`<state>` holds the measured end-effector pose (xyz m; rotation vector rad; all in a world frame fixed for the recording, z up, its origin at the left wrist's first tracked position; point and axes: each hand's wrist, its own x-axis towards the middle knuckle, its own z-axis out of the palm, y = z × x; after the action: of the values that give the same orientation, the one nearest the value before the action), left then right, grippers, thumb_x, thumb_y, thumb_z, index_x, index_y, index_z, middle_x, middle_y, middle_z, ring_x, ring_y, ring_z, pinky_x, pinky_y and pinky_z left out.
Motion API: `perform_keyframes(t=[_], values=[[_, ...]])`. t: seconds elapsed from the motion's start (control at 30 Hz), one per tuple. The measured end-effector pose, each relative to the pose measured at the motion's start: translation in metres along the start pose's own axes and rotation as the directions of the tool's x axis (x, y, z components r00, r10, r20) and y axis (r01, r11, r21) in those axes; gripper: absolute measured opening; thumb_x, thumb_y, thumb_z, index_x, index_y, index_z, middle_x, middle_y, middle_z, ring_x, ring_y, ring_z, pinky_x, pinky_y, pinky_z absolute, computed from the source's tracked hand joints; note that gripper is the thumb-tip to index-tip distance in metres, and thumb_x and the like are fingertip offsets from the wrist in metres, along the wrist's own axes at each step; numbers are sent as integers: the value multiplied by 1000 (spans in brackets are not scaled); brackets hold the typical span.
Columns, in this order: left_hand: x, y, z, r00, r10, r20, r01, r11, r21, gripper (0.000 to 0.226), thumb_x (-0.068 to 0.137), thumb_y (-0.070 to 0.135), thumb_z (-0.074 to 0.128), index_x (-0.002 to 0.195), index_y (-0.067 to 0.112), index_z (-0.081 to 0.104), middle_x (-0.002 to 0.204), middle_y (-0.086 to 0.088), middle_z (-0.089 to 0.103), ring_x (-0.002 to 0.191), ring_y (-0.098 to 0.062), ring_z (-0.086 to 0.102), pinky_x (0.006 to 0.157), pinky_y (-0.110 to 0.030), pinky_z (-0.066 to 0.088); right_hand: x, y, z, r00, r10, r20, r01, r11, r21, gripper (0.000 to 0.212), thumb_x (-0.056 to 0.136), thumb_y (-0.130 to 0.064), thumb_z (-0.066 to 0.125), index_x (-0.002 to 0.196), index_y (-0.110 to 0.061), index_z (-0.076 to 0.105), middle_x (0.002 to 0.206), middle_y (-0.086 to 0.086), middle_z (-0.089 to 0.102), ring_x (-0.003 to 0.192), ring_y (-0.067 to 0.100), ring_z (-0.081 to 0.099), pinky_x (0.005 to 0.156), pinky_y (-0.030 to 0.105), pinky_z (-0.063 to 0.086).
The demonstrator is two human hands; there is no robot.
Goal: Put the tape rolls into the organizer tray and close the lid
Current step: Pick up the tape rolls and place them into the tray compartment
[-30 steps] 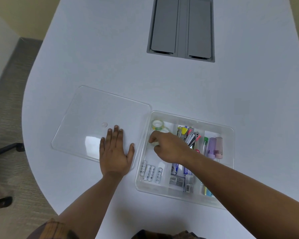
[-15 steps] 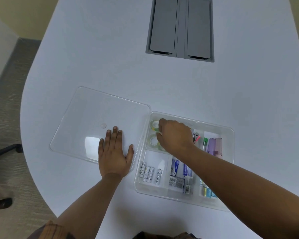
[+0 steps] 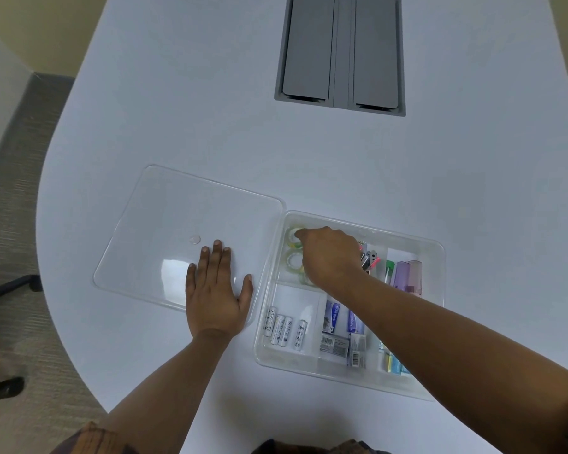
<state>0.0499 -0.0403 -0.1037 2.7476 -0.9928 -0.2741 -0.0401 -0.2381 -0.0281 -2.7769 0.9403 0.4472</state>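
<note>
The clear organizer tray [image 3: 436, 244] sits on the white table, right of centre. In its far-left compartment lie green-edged tape rolls: one at the back [image 3: 292, 239], one in the middle [image 3: 293, 261], and a third [image 3: 307, 279] partly hidden under my wrist. My right hand [image 3: 330, 257] is inside that compartment, fingertips on the back roll; whether it grips the roll is hidden. The clear lid [image 3: 164, 224] lies flat on the table left of the tray. My left hand [image 3: 215, 291] rests flat on the lid's near right corner, fingers spread.
Other compartments hold batteries [image 3: 284, 329], small packets [image 3: 340, 335], clips [image 3: 369, 260] and pastel markers [image 3: 404, 276]. A grey cable hatch [image 3: 340, 50] is set into the table farther back. The table's curved edge runs along the left, with carpet and a chair base [image 3: 4, 290] beyond.
My right hand has moved from the middle of the tape compartment toward its far end, uncovering the middle roll. My left hand has stayed flat on the lid.
</note>
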Motion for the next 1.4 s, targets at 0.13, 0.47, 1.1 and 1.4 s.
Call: perform_keyframes(t=[0.13,0.47,1.1,1.4], values=[[0,1,0,1000,1,-8,-1,1000,-3,69,93,56,29,149,16,33,160,-1,26,149,-17,17,122,-38,8,-2,4,0,1000,-10,-10,10,1000,23,38,73,-5,59,103,-27,64,78,2,65,63,26,52,54,28,37],[0,0,0,1000,3,-10,-3,1000,-1,68,93,55,31,149,16,34,160,-1,26,149,-18,17,121,-35,4,-20,-7,6,990,-133,-46,137,984,113,25,83,-36,64,106,-25,64,96,5,67,86,30,65,62,32,39],[1,0,2,1000,2,-6,-2,1000,15,68,94,57,28,149,17,33,160,0,26,149,-18,16,121,-36,4,-14,-3,2,996,85,3,-85,996,-30,55,64,-48,75,87,-15,38,56,-4,30,46,15,32,42,24,18],[1,0,2,1000,1,-15,-1,1000,6,68,93,56,30,149,17,33,160,-1,26,149,-18,17,121,-36,5,-16,-3,2,995,93,37,-91,994,-53,58,67,-51,76,96,-13,43,73,1,57,58,23,43,42,25,21]])
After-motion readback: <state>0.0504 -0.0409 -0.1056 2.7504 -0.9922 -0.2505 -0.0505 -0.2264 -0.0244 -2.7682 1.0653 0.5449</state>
